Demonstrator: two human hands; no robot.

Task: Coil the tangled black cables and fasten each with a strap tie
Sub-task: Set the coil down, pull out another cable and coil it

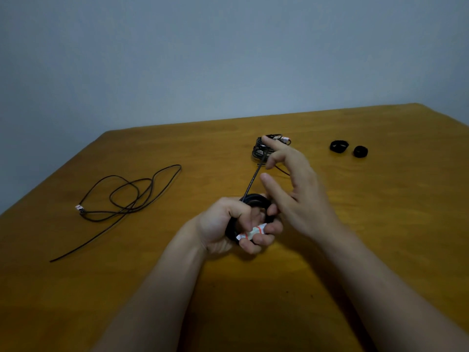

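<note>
My left hand (228, 224) grips a small coil of black cable (256, 200) just above the table, its fingers curled through the loop. A white tag with red stripes (251, 232) lies across those fingers. A taut strand (252, 184) runs from the coil up to my right hand (297, 189), where one curled finger hooks it; the index finger and thumb stay extended. A loose tangled black cable (127, 196) with a white tag lies at the left. Two black strap ties (338, 146) (360, 151) sit at the back right.
A bundled black cable (260, 149) with a tagged plug lies behind my right hand's fingertips, partly hidden. The wooden table (380, 224) ends at a far edge below a plain grey wall, and its left edge runs diagonally.
</note>
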